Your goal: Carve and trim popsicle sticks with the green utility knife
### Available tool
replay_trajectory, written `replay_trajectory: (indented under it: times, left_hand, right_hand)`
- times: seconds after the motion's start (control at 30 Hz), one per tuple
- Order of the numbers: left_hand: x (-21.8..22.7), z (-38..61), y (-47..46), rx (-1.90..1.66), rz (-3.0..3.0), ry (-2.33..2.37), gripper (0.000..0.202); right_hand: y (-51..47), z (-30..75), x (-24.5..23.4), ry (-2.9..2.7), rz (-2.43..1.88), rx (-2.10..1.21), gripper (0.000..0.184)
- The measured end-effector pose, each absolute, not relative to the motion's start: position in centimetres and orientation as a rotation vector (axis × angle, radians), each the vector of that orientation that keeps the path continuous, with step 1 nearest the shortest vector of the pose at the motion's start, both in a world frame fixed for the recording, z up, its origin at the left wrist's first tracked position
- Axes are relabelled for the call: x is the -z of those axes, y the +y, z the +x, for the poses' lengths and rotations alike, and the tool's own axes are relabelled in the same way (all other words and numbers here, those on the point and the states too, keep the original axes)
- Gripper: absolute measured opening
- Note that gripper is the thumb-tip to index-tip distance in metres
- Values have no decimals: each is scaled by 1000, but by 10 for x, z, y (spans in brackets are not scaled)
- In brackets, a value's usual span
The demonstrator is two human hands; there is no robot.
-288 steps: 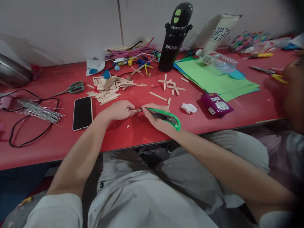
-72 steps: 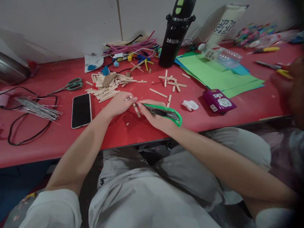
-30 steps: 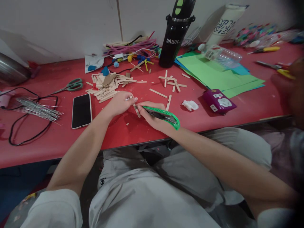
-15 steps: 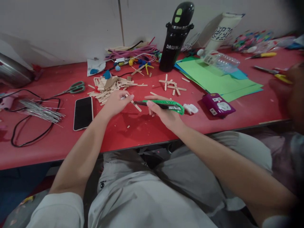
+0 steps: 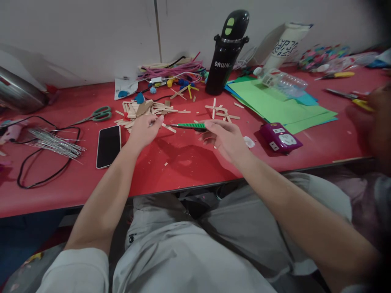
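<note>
My left hand pinches a wooden craft stick that points right and slightly down from its fingertips. A green utility knife is gripped in my right hand, its dark tip pointing left near the stick's free end. Whether the blade touches the stick I cannot tell. The back end of the knife is covered by my right hand. Just behind my left hand lies a heap of craft sticks. Several sticks laid in crosses rest beyond my right hand.
A phone, scissors and thin wires lie left on the red table. A black bottle stands at the back. Green paper, a plastic bottle and a purple power adapter are right. Another person's hand is far right.
My right hand has moved right and turned, so the knife's green back end no longer shows. The held stick has swung to a flatter angle, and my left hand has shifted slightly left.
</note>
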State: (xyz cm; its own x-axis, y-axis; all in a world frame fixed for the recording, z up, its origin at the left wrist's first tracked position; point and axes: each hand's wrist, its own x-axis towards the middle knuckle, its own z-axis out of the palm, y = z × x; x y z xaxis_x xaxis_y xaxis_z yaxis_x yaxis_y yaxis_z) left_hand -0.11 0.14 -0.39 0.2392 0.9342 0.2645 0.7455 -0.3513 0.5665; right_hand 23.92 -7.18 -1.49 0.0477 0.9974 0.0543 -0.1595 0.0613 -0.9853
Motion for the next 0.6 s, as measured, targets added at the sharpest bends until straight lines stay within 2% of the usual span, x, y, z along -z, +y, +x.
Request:
replay_trajectory:
  times: [0.27,0.6]
  left_hand:
    - [14,-5,6,-502,2322,1534,34]
    - [16,-5,3,-320,2359,1409,30]
  right_hand:
    - [-79,246,14,-1859,-1285,-509,25]
    - [-81,235,21,-2174,-1628,-307,33]
